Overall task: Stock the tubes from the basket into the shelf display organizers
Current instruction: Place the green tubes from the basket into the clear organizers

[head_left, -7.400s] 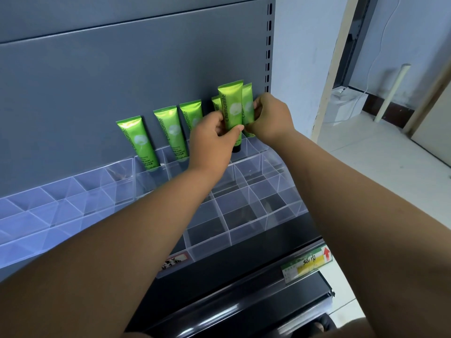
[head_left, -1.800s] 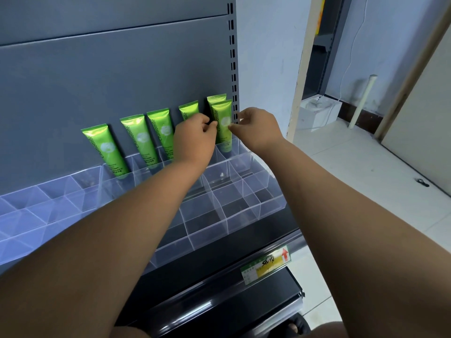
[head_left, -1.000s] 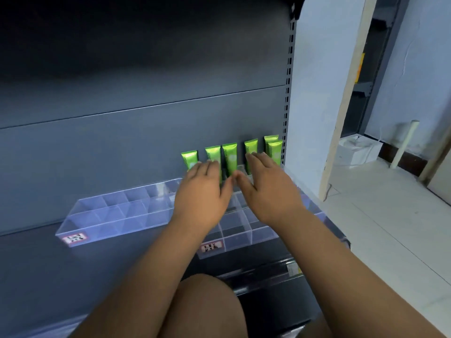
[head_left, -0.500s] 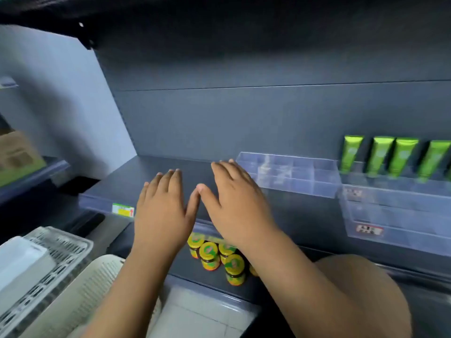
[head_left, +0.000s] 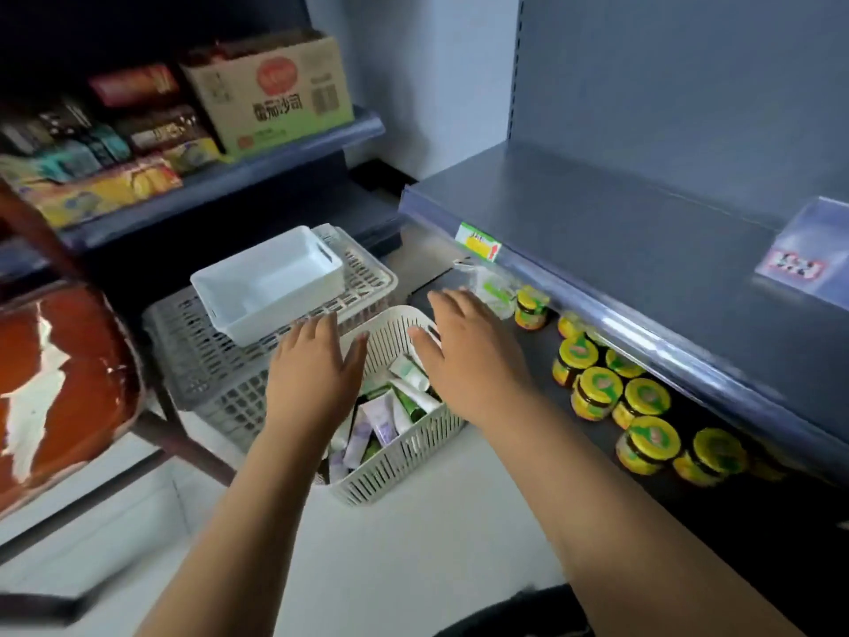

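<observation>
Tubes (head_left: 384, 421) heaped in one basket (head_left: 406, 458), count unclear; left hand (head_left: 317, 374), right hand (head_left: 473, 360) both spread, empty.

Tubes (head_left: 390, 418) in basket (head_left: 406, 457) below the fingers (head_left: 321, 331), bin (head_left: 271, 282) on crate (head_left: 197, 356) beyond left hand (head_left: 312, 379), jars (head_left: 597, 393) right of right hand (head_left: 473, 360)

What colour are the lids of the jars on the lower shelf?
Yellow lids with a green centre mark, clearest in the head view.
</observation>
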Tool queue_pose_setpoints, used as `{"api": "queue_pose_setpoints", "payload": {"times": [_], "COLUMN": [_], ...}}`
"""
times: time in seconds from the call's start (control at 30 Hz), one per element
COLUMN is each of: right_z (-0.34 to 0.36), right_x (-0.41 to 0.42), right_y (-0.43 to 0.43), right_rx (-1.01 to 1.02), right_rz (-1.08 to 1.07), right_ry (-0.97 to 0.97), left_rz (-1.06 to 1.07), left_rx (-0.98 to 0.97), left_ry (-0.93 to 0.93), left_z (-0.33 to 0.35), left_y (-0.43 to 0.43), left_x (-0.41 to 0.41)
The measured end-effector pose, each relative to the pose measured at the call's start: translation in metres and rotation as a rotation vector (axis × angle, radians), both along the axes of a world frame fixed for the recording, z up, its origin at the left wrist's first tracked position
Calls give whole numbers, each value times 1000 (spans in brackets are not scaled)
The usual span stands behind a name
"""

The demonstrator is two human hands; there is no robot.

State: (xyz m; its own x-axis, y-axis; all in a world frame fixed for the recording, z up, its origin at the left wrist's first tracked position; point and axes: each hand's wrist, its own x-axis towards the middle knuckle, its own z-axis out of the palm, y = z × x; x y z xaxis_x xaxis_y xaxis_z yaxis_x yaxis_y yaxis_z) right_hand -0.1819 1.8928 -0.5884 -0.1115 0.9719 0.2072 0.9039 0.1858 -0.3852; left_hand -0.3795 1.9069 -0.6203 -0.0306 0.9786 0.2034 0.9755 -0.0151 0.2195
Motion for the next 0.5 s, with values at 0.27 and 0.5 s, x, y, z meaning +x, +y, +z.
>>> {"api": "queue_pose_setpoints", "payload": {"times": [0.27,0.5], "right_z": [-92,-130], "right_x": [-8,-28], "right_y": [21,65], "right_rx": [-336,-521], "right_rz": [22,45], "right_ry": [5,44], "left_rz": [117,199], "left_rx": [-286,-502], "left_ry": [-77,-241], "left_z": [-86,-151], "left_y": [4,15], "left_x": [-17,-17]}}
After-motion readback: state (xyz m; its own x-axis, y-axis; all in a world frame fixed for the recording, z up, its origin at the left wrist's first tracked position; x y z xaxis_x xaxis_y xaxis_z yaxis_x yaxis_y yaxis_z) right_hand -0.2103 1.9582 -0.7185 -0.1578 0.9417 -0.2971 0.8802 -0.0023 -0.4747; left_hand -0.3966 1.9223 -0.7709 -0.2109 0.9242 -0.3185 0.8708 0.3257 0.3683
